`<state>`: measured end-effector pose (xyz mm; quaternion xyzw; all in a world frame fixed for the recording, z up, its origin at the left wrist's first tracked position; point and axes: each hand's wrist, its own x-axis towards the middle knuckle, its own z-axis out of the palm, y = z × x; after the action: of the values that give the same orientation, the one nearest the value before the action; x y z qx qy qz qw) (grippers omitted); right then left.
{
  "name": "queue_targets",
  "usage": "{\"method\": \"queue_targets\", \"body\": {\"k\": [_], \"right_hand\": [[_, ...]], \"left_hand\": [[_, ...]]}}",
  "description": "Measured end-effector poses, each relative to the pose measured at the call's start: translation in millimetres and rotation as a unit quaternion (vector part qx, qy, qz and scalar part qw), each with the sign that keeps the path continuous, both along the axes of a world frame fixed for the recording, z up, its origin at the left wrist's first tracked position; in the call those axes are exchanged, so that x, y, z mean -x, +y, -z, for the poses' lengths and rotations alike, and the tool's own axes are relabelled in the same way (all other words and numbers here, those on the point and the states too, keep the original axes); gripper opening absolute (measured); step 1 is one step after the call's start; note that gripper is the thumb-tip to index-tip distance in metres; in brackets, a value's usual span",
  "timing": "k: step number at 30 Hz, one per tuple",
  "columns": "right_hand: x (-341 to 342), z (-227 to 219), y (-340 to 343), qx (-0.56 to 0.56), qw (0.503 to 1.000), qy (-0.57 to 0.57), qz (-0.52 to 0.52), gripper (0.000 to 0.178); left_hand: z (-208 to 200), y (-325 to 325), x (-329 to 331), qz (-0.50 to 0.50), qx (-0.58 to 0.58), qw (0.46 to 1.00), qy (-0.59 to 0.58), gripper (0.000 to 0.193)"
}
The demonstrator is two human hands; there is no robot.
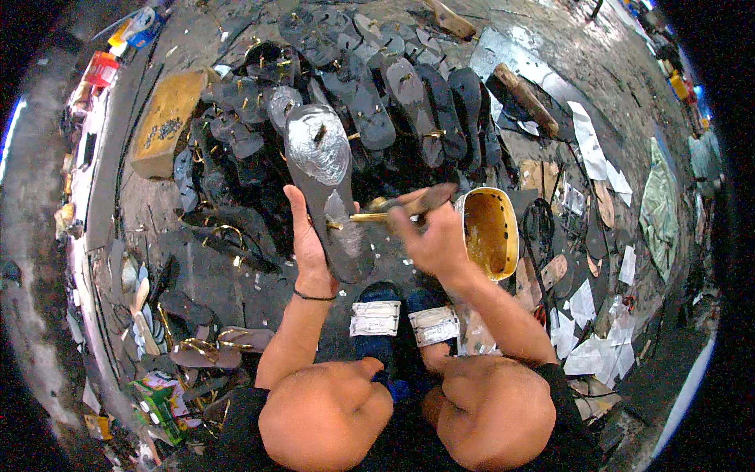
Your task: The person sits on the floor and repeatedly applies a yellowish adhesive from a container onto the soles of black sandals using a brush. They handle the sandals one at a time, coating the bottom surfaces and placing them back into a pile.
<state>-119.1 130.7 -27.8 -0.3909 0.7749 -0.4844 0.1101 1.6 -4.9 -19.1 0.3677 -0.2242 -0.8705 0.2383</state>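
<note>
My left hand (305,236) holds a dark sandal sole (326,185) upright from its left side; the sole shines wet with glue at its top. A gold strap sticks out of the sole toward the right. My right hand (431,236) grips a brush (409,203) whose tip rests by that strap on the sole. Just right of my right hand stands an open yellow tin of glue (489,233). My knees and two feet in blue sandals with white straps show below the hands.
Several dark soles (409,98) with gold straps lie fanned out on the floor beyond the held one. A wooden block (165,122) sits at the left, a wooden stick (525,98) at the right. Paper scraps (590,330) litter the right floor; loose sandals (206,350) lie lower left.
</note>
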Motion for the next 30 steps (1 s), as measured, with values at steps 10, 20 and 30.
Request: {"method": "queue_targets", "body": {"k": [10,20,30], "right_hand": [[7.7,-36.5,-18.4,0.091,0.975,-0.204,-0.013,0.017],[9.8,-15.5,9.4,0.075,0.979,-0.161,0.104,0.021],[9.6,34.5,2.6,-0.055,0.989,-0.123,0.066,0.02]], "left_hand": [[18.2,14.5,18.2,0.033,-0.012,0.996,0.08,0.069],[-3.7,-17.9,0.5,-0.073,0.021,0.997,0.01,0.073],[-43.1,4.0,2.0,-0.085,0.084,0.993,-0.005,0.064]]}}
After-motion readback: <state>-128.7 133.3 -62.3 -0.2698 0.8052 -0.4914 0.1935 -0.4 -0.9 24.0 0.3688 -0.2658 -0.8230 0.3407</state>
